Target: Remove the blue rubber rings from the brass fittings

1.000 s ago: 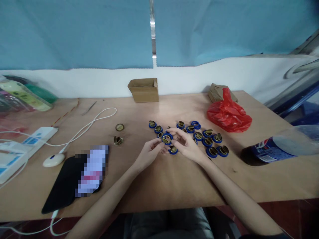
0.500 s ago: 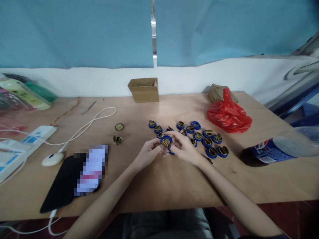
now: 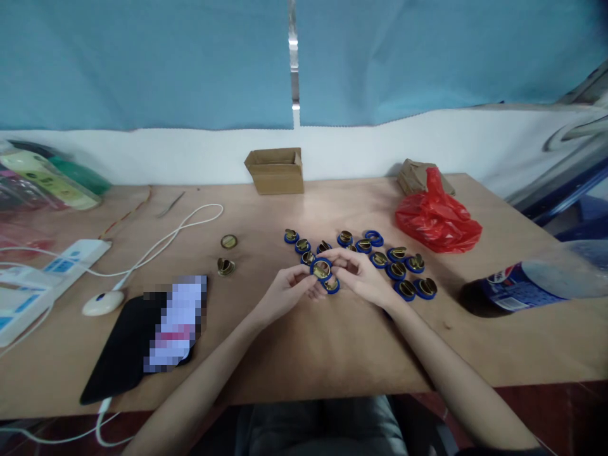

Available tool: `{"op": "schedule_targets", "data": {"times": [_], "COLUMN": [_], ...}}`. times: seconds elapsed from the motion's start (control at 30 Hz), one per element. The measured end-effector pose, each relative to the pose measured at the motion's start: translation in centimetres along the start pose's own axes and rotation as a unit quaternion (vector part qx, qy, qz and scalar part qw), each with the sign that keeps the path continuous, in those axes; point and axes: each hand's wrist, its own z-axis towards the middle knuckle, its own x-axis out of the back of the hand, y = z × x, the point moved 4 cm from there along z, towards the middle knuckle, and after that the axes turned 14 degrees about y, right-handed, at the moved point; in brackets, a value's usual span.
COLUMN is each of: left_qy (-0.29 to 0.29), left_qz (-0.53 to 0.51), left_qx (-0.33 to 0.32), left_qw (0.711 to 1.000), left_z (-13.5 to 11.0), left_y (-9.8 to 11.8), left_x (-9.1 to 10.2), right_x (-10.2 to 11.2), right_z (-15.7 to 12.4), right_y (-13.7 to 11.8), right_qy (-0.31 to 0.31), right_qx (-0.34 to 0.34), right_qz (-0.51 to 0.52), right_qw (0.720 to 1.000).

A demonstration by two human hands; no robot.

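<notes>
My left hand (image 3: pixel 288 290) pinches a blue ring with a brass-coloured metal insert (image 3: pixel 321 270) between thumb and fingers, at its left edge. At the ring's upper right, my right hand (image 3: pixel 365 277) has its fingertips curled against it. Just below the held ring is another blue-rimmed brass piece (image 3: pixel 332 285), partly covered. Several similar pieces, many with a raised brass flap (image 3: pixel 396 270), lie around and beyond my right hand. A bare blue ring (image 3: pixel 374 238) rests at the back of this group. Left of my hands are a flat brass disc (image 3: pixel 228 242) and brass parts without blue rims (image 3: pixel 225 266).
An open cardboard box (image 3: pixel 278 180) stands at the back. To the right are a red plastic bag (image 3: pixel 439 221), a brown paper package (image 3: pixel 415 177) and a cola bottle (image 3: pixel 517 285) on its side. A phone (image 3: pixel 178 323), black device (image 3: pixel 121 348), white cable (image 3: pixel 166 237) and power strip (image 3: pixel 71 259) lie left.
The held ring has shifted slightly right and tilted more upright. My right hand has moved a little right, showing more of the piece below. The view has shifted slightly.
</notes>
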Motion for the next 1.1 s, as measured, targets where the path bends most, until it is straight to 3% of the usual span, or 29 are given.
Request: {"op": "schedule_targets", "data": {"times": [0.23, 0.57, 0.9, 1.1], "left_qy": [0.041, 0.070, 0.096, 0.115], "left_qz": [0.037, 0.146, 0.133, 0.099], "left_qx": [-0.024, -0.119, -0.122, -0.126], "left_qw": [0.998, 0.980, 0.979, 0.980], "left_z": [0.3, -0.3, -0.2, 0.0], "left_y": [0.2, 1.7, 1.0, 0.3], "left_x": [0.2, 0.5, 0.5, 0.7], "right_x": [0.3, -0.2, 0.2, 0.0], "right_z": [0.0, 0.0, 0.1, -0.1], "right_y": [-0.3, 0.4, -0.3, -0.6], "right_qy": [0.027, 0.050, 0.024, 0.023], "right_qx": [0.002, 0.035, 0.026, 0.074], "right_qz": [-0.042, -0.073, -0.088, -0.117], "right_qw": [0.999, 0.996, 0.996, 0.990]}}
